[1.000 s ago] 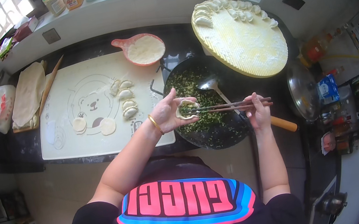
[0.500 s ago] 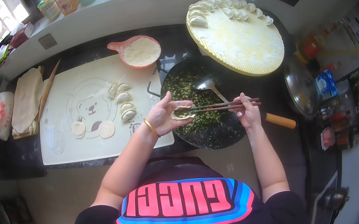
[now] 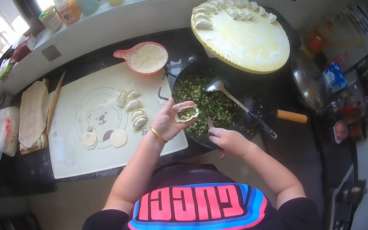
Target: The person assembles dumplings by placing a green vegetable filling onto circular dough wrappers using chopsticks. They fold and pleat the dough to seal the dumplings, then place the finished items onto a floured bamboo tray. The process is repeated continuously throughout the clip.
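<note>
A round dumpling wrapper [image 3: 193,116] with green filling in its middle lies across the fingers of my left hand [image 3: 166,121], held over the wok's near left side. My right hand [image 3: 230,140] grips a pair of chopsticks [image 3: 209,122] at the wok's near edge. Their tips point down into the chopped green filling [image 3: 197,91]. That filling covers much of the dark wok [image 3: 241,73], and a metal spoon with a black handle [image 3: 235,99] rests in it. Left of the wok, several folded dumplings [image 3: 133,104] and two flat wrappers [image 3: 119,138] lie on a pale mat [image 3: 63,120].
Behind the mat sits a pink scoop-shaped bowl of flour [image 3: 148,58]. A round ribbed tray [image 3: 245,44] with dumplings along its far rim stands at the back right. The wok's wooden handle [image 3: 292,116] sticks out rightward. Rolled dough sheets [image 3: 33,113] lie far left.
My right hand has drawn the chopsticks off the wrapper, moving left and nearer to point them into the wok. The wrapper now shows filling in its middle. The view has shifted slightly.
</note>
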Demonstrator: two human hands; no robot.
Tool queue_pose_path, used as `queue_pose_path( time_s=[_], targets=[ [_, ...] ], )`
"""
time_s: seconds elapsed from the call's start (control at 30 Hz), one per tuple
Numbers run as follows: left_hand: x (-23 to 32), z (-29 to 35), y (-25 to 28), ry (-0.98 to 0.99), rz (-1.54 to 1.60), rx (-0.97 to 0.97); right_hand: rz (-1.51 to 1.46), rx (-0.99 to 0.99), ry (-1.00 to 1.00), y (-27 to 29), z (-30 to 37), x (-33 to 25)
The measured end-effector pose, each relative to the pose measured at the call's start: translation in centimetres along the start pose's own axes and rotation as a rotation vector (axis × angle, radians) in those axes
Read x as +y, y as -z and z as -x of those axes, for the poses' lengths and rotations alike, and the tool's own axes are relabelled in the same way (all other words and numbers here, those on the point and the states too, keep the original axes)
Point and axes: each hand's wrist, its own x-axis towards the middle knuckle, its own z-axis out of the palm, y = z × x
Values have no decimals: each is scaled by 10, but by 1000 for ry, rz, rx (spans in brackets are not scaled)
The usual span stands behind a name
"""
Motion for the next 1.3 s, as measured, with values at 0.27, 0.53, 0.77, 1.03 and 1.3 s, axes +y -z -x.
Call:
queue_pose_path(
  time_s=[0.27,0.53,0.77,1.03,1.3],
  targets=[
    [-2,6,-17,81,48,-140,-250,526,-140,38,-56,-23],
    [-2,18,-21,19,-300,-178,-361,603,-217,35,-69,-25],
    [8,20,-31,6,-744,-186,-662,532,-465,46,-74,-27],
    [5,14,-32,-142,-872,-227,-626,436,-390,48,-70,-16],
    [-2,7,-34,-295,-954,-173,-299,629,-201,45,-71,-14]
  ],
)
